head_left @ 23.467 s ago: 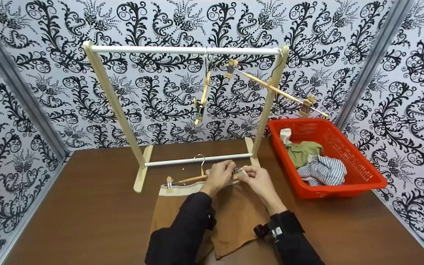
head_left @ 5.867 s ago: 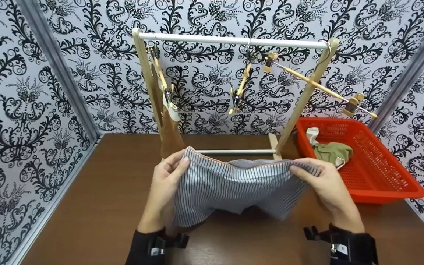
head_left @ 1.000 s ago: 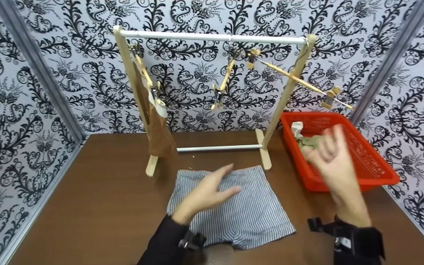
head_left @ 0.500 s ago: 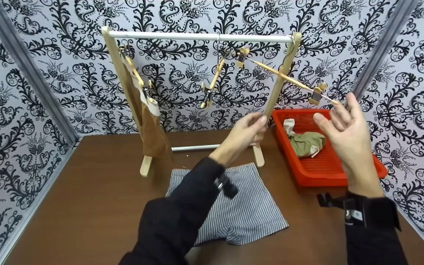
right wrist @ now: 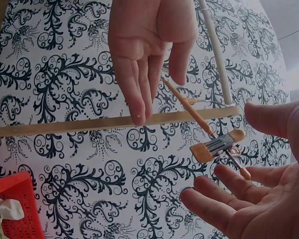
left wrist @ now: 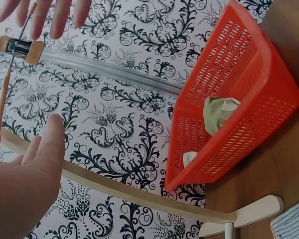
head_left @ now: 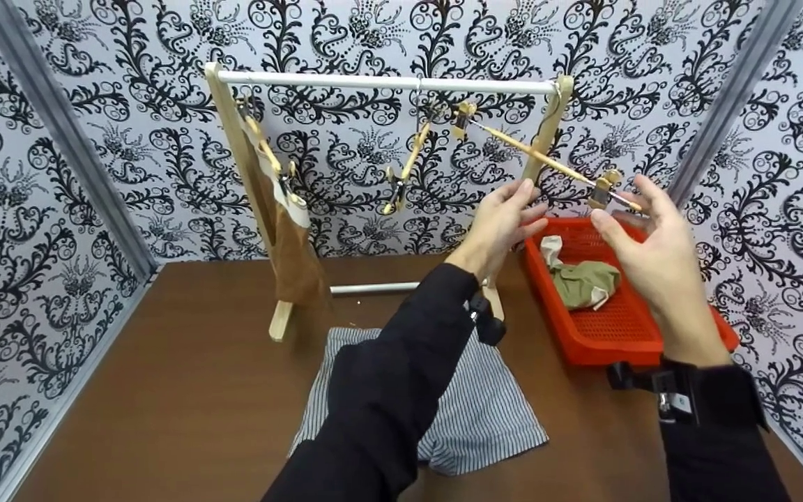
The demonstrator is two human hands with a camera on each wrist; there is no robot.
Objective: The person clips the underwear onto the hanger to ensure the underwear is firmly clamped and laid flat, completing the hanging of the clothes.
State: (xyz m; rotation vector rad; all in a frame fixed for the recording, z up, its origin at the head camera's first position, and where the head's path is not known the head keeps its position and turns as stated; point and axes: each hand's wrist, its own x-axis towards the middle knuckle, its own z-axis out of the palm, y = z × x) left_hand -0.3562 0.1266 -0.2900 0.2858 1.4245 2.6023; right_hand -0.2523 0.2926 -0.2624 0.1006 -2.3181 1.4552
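A wooden clip hanger [head_left: 548, 162] hangs at the right end of the rack's bar, slanting down to the right. My right hand [head_left: 659, 261] is around its lower end, thumb and fingers spread; in the right wrist view the fingers lie close under the end with its clip [right wrist: 217, 145]. My left hand [head_left: 499, 223] is raised below the hanger's middle, fingers extended and holding nothing. Blue-and-white striped shorts [head_left: 488, 397] lie flat on the table, partly hidden by my left sleeve. Brown shorts [head_left: 297, 254] hang from a clip hanger [head_left: 263, 143] at the rack's left end.
The wooden rack has a white top bar [head_left: 346, 81] and stands against the patterned wall. Another clip hanger [head_left: 412, 157] hangs mid-bar with nothing clipped. A red basket [head_left: 576, 348] at right holds a green garment with white parts [head_left: 586, 282].
The brown shorts were clipped and now hang at left; the striped shorts went from basket to table. In the last second both hands rose toward the right-hand hanger, the left moving rightward.
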